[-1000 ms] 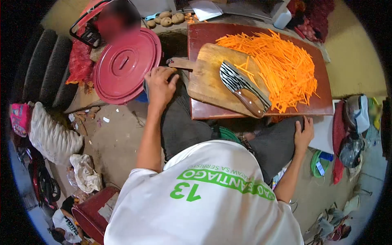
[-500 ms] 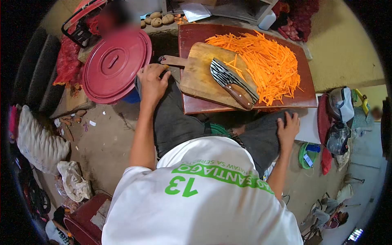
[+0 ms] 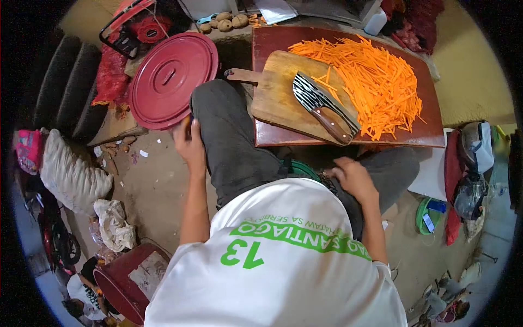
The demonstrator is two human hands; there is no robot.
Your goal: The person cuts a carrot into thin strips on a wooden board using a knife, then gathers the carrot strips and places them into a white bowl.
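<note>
My left hand (image 3: 190,146) is low beside my left knee, its fingers by the near rim of a round dark-red lid (image 3: 155,82). A small orange bit shows at these partly curled fingers; I cannot make out what it is. My right hand (image 3: 354,179) hangs over my lap with fingers apart and slightly blurred, near a green rim (image 3: 304,169) between my legs. Before me, a wooden cutting board (image 3: 272,98) with a handle lies on a red table (image 3: 406,140). A wide knife (image 3: 327,109) with a striped blade rests on it, beside heaped carrot strips (image 3: 376,82).
Several brown round vegetables (image 3: 224,24) sit behind the lid. To the left are a pale sack (image 3: 73,171) and scraps on the floor. A dark-red container (image 3: 128,283) stands at lower left. A green basket (image 3: 425,215) is on the right.
My left hand has come off my left knee, down and outward towards the lid's rim. My right hand has left my right thigh and moved inward over my lap. The view has shifted slightly.
</note>
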